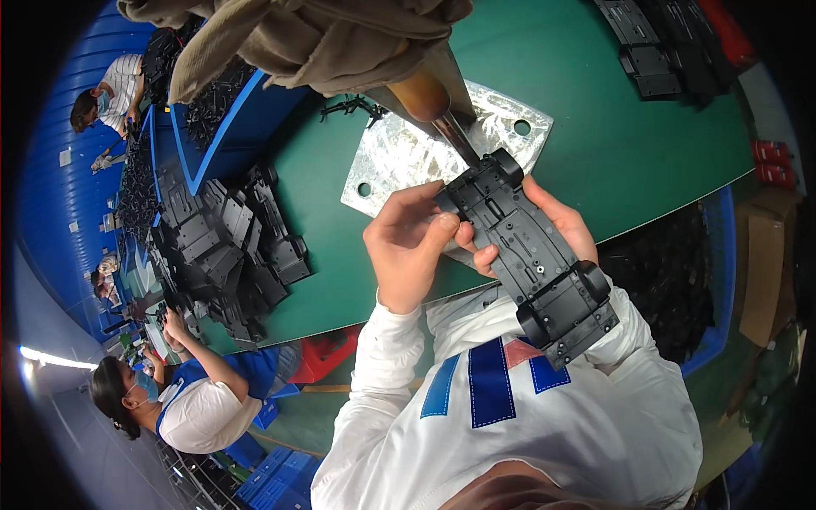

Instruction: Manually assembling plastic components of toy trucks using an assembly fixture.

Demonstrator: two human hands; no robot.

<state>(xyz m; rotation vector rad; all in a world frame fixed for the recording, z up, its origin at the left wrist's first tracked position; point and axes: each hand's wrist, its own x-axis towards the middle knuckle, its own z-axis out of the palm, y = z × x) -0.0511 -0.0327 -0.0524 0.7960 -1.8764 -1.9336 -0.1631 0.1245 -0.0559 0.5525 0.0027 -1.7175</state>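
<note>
A black plastic toy car chassis with wheel arches at its corners is tilted in front of my chest. My right hand wraps it from the right and beneath, with fingertips showing at its left edge. My left hand is closed at the far left wheel arch, thumb and forefinger against it; whether a small part is also between them is hidden. Just beyond the chassis's far end, a metal rod with an orange-brown handle slants down from a brown cloth bundle. Rod and chassis overlap in view; contact is unclear.
A silvery foil-covered plate lies on the green table. Black chassis parts are heaped at left, more at far right. A blue bin of dark parts stands right. A masked co-worker works at left.
</note>
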